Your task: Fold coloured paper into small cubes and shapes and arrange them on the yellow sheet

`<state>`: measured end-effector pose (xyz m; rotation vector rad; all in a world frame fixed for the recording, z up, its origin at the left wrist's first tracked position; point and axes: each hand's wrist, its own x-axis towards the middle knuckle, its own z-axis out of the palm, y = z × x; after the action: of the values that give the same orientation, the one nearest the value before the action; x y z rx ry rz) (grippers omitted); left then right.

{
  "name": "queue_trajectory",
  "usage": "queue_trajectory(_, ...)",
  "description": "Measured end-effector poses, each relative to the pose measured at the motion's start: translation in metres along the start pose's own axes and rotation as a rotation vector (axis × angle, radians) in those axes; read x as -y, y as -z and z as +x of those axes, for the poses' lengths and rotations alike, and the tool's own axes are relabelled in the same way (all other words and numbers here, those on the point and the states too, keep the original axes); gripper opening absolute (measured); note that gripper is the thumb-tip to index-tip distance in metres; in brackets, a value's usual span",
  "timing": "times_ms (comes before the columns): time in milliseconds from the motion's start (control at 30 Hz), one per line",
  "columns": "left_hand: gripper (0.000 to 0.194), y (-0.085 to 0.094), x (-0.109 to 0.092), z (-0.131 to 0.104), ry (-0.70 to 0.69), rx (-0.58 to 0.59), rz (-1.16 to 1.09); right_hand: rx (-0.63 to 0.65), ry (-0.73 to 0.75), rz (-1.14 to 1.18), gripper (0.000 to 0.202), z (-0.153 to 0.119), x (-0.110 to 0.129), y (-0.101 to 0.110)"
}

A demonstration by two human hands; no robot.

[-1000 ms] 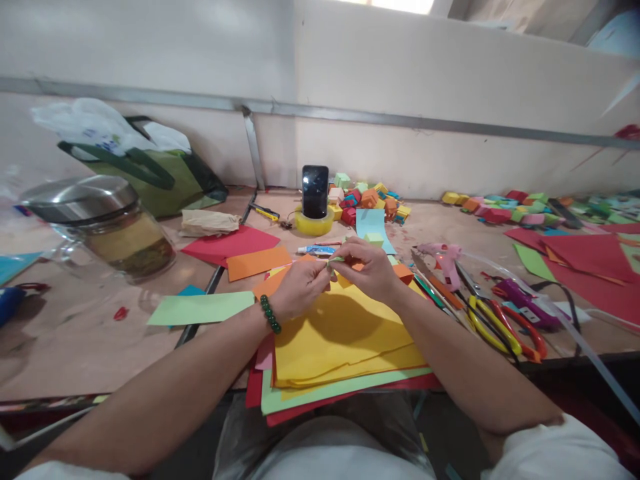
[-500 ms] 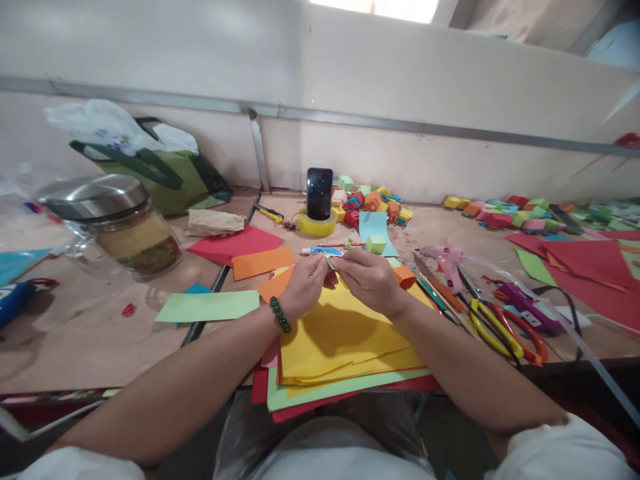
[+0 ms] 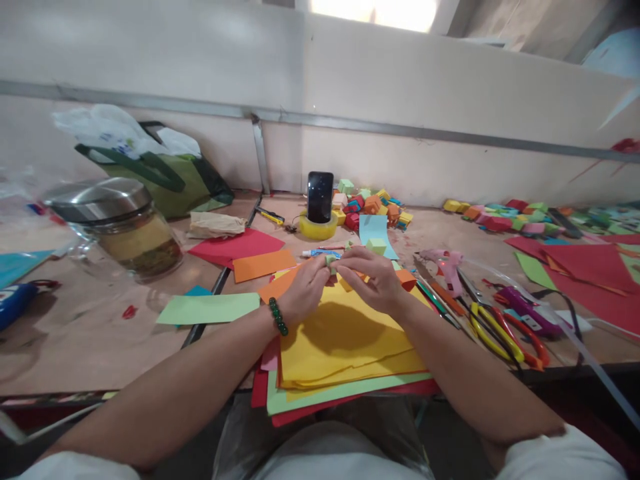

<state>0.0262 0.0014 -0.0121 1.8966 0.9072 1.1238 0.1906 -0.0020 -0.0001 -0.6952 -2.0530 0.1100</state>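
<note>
A small light green paper piece (image 3: 330,261) is pinched between my two hands, above a stack of yellow sheets (image 3: 345,340). My left hand (image 3: 306,288), with a green bead bracelet at its wrist, is closed on the piece from the left. From the right, my right hand (image 3: 373,277) grips it too, its fingers bent over it and partly hiding it. Just behind the hands lie a blue and white tube (image 3: 320,253) and a light green paper cube (image 3: 376,247). An orange paper piece (image 3: 406,280) rests beside my right hand.
Behind stand a phone (image 3: 320,197) on a yellow tape roll (image 3: 318,229) and piled paper cubes (image 3: 373,203). A glue gun (image 3: 447,270), scissors (image 3: 493,333) and pliers lie right. A glass jar (image 3: 137,243) and green bag (image 3: 175,180) are left.
My right hand's fingers have lifted and spread slightly over the green piece, showing more of it. The camera view has tipped up a little.
</note>
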Motion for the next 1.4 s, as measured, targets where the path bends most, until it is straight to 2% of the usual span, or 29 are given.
queue_trajectory(67, 0.015, 0.001, 0.001, 0.0, -0.048, 0.043, 0.172, -0.022, -0.149, 0.09, 0.013, 0.0, -0.004, -0.002)
queue_trajectory(133, 0.014, 0.003, 0.0, -0.001, -0.064, 0.078, 0.341, -0.005, -0.226, 0.125, 0.015, 0.001, -0.008, -0.003)
queue_trajectory(233, 0.013, 0.004, -0.002, -0.002, -0.035, 0.109, 0.586, 0.068, -0.188, 0.047, 0.016, 0.002, -0.011, -0.002)
queue_trajectory(333, 0.011, 0.004, -0.005, -0.003, -0.023, 0.131, 0.665, 0.126, -0.105, -0.085, 0.017, 0.003, -0.008, 0.001)
queue_trajectory(433, 0.011, 0.006, -0.008, -0.002, -0.039, 0.093, 0.541, 0.073, -0.16, -0.068, 0.018, 0.003, -0.005, 0.002)
queue_trajectory(533, 0.024, 0.007, -0.008, 0.0, -0.07, 0.028, 0.359, 0.003, -0.31, 0.136, 0.025, 0.004, -0.007, 0.001)
queue_trajectory(633, 0.032, 0.009, -0.007, 0.0, -0.078, 0.018, 0.275, 0.072, -0.38, 0.358, 0.036, 0.006, -0.008, 0.002)
queue_trajectory(767, 0.029, 0.01, -0.008, -0.001, -0.074, 0.09, 0.228, 0.124, -0.445, 0.451, 0.043, 0.009, -0.007, 0.005)
queue_trajectory(867, 0.024, 0.009, -0.009, 0.0, -0.056, 0.067, 0.094, -0.007, -0.565, 0.543, 0.042, 0.01, -0.007, 0.003)
queue_trajectory(933, 0.033, 0.007, -0.008, 0.002, -0.029, 0.001, -0.028, -0.101, -0.647, 0.668, 0.044, 0.011, -0.008, -0.002)
queue_trajectory(1000, 0.039, 0.006, -0.007, 0.004, -0.001, -0.029, -0.102, -0.097, -0.714, 0.792, 0.046, 0.01, -0.009, -0.007)
queue_trajectory(1067, 0.032, 0.005, -0.006, 0.005, 0.01, -0.013, -0.104, -0.056, -0.749, 0.872, 0.047, 0.009, -0.009, -0.013)
queue_trajectory(1133, 0.029, 0.004, -0.004, 0.006, 0.006, -0.007, -0.064, -0.021, -0.751, 0.88, 0.047, 0.007, -0.01, -0.018)
queue_trajectory(1200, 0.028, 0.005, -0.004, 0.005, -0.003, -0.023, 0.017, 0.0, -0.712, 0.784, 0.045, 0.005, -0.011, -0.019)
queue_trajectory(1400, 0.016, 0.004, 0.0, 0.002, -0.018, 0.076, 0.354, 0.0, -0.357, 0.377, 0.021, 0.002, -0.008, -0.01)
